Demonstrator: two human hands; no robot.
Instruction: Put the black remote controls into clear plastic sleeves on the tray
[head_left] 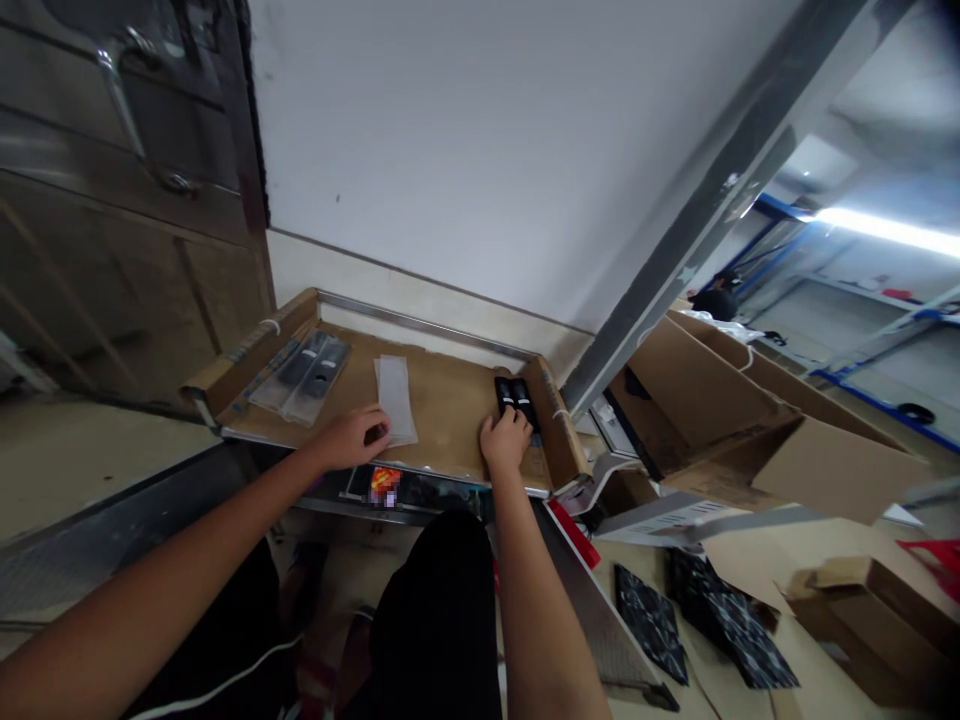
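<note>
Two bare hands are ours at the tabletop [446,400], which is lined with brown cardboard and has raised cardboard walls at its left and right ends. Our right hand [507,442] lies over the near end of a pair of slim black items [513,390], set side by side by the right-hand wall, each with a small white band. Its fingers reach onto the pair, but we cannot tell whether they are clamped on it or only resting there. Our left hand [354,437] is at the front edge, beside a stack of clear plastic sleeves [395,395] left of the middle. Its fingers are curled inward close to the sleeves' near end; we cannot tell whether they pinch anything. Farther left, beside the other wall, we see bagged dark pieces [309,372] lying at a slant in clear plastic.

Below the front edge, a bright orange picture [385,484] shows. To our right stands a large open carton [720,400], with black patterned bags [731,620] and a smaller carton [874,625] lower down. Another person [718,298] in dark clothing is in the background, near blue-edged shelves [870,385]. A metal door handle [124,110] shows at upper left.
</note>
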